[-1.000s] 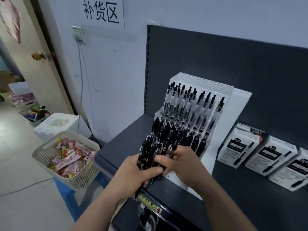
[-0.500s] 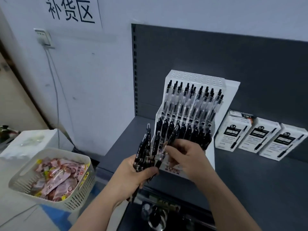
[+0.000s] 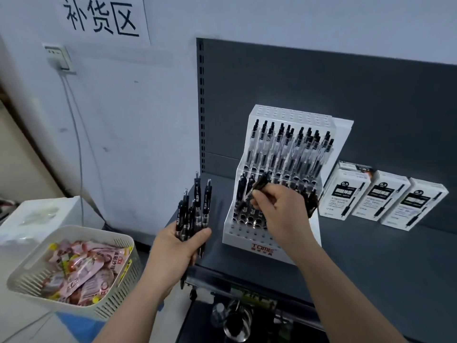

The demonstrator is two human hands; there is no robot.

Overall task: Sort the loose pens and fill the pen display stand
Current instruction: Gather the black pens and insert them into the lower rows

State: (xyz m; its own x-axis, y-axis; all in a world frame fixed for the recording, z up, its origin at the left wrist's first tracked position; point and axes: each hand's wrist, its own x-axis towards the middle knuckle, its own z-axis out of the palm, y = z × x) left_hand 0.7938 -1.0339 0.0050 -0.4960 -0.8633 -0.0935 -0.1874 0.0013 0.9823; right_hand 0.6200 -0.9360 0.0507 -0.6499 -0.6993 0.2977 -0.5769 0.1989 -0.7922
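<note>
A white stepped pen display stand (image 3: 249,246) sits on the dark grey shelf (image 3: 385,258). Its upper tier holds several clear pens with black caps (image 3: 289,149), and the lower tier holds several black pens. My left hand (image 3: 178,248) is left of the stand, shut on a bundle of black pens (image 3: 195,209) that point upward. My right hand (image 3: 279,211) is over the stand's lower tier, pinching a single black pen (image 3: 257,188) tilted with its tip down toward the holes. The right side of the lower tier is hidden behind my right hand.
Three white pen boxes (image 3: 382,196) stand on the shelf to the right of the stand. A white basket of pink snack packets (image 3: 74,266) rests at lower left on a blue stool. A cable hangs from a wall socket (image 3: 59,58). Below the shelf edge lies clutter.
My right hand has pulled one pen out of the bundle and carried it right, over the stand's lower tier. My left hand has drawn apart to the left with the remaining pens.
</note>
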